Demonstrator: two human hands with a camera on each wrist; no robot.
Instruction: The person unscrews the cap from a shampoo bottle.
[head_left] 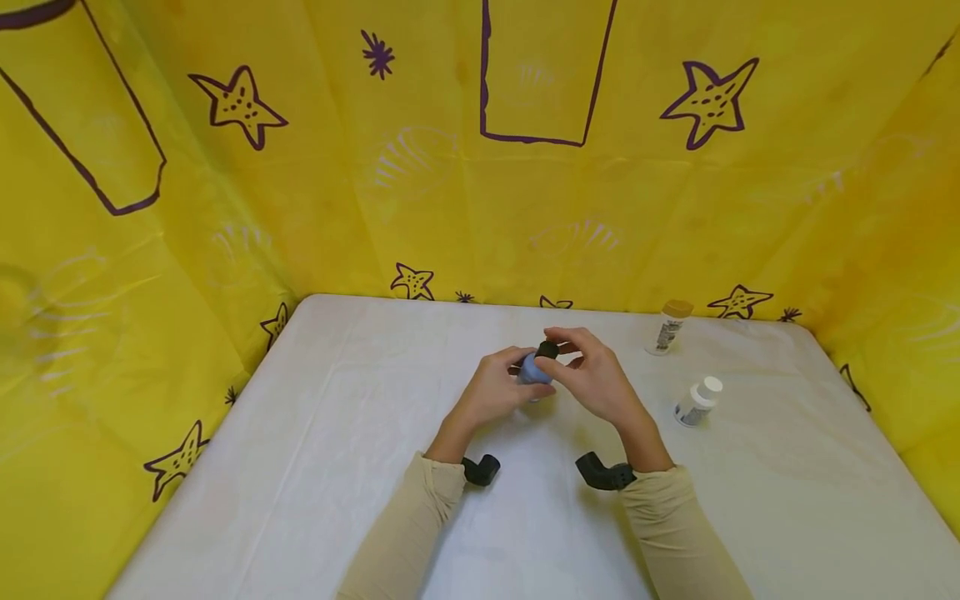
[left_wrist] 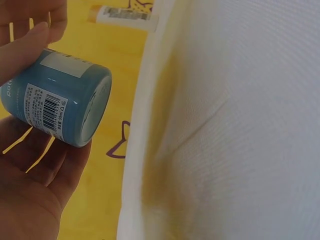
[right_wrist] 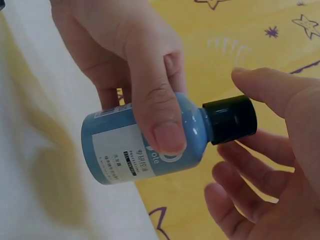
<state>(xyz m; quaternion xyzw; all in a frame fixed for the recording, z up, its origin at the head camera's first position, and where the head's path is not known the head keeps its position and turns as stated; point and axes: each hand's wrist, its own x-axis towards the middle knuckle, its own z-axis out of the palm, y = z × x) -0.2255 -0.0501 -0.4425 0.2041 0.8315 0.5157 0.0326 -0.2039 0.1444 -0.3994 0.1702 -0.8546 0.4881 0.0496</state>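
My left hand [head_left: 497, 385] grips a blue bottle [right_wrist: 120, 145] with a white label and a dark cap [right_wrist: 231, 120]. In the right wrist view its thumb lies across the bottle's front. The bottle is tilted on its side there, base to the left. Around the cap are the fingers of my right hand [head_left: 592, 375]; in the right wrist view the thumb stands apart from it, with the other fingers loosely bent below. Whether a fingertip touches the cap is hard to tell. A barcode label [left_wrist: 46, 112] faces the left wrist camera.
To the right on the white table [head_left: 315, 433] stand a white bottle with a white cap [head_left: 697, 402] and, farther back, a clear bottle with an orange-yellow cap [head_left: 669, 327]. Yellow patterned cloth [head_left: 465, 200] hangs behind the table and at its sides.
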